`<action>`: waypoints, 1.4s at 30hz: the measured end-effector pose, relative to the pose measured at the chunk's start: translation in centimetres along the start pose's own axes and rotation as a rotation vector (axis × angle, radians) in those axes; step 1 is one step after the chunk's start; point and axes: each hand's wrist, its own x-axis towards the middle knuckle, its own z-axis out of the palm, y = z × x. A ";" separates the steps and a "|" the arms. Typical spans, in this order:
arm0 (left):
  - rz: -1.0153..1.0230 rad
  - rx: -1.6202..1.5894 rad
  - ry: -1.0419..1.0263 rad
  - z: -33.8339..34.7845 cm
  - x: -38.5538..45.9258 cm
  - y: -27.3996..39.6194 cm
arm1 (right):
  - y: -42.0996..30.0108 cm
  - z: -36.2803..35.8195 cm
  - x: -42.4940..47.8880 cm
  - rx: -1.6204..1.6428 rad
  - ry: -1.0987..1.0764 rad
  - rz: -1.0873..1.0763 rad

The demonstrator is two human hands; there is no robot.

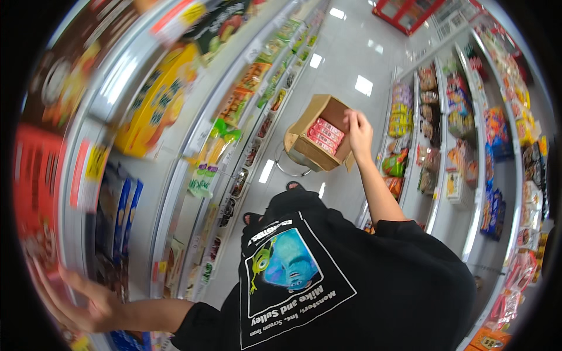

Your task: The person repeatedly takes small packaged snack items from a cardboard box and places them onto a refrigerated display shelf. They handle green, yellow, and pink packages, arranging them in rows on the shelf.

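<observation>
My left hand (pixel 74 298) reaches to the lower left, fingers spread, beside a red package (pixel 37 175) on the left shelf; the fingertips are blurred, so contact is unclear. My right hand (pixel 361 131) is at the right side of an open cardboard box (pixel 314 151), its fingers curled near the rim. Whether it grips the cardboard cannot be told. Several pink and white packets (pixel 326 135) lie together inside the box. The box stands on a round stool or stand, whose metal ring (pixel 292 166) shows beneath it.
A shelf unit with a yellow box (pixel 158 105) and snack packs (pixel 246 94) runs close along the left. Another snack shelf (pixel 472 175) lines the right. A red-framed case (pixel 408 15) stands at the far end of the tiled aisle floor (pixel 342 57).
</observation>
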 end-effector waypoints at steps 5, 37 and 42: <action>0.151 -0.613 0.692 3.0 -4.0 8.3 | 11.4 -4.3 -7.5 -0.299 -0.233 0.230; -1.611 -1.151 -1.841 -11.2 -27.7 52.4 | 36.9 11.1 12.0 -1.179 -0.932 0.306; -1.546 -1.320 -1.813 -8.6 -25.4 54.2 | 33.9 10.2 13.7 -1.200 -1.084 0.196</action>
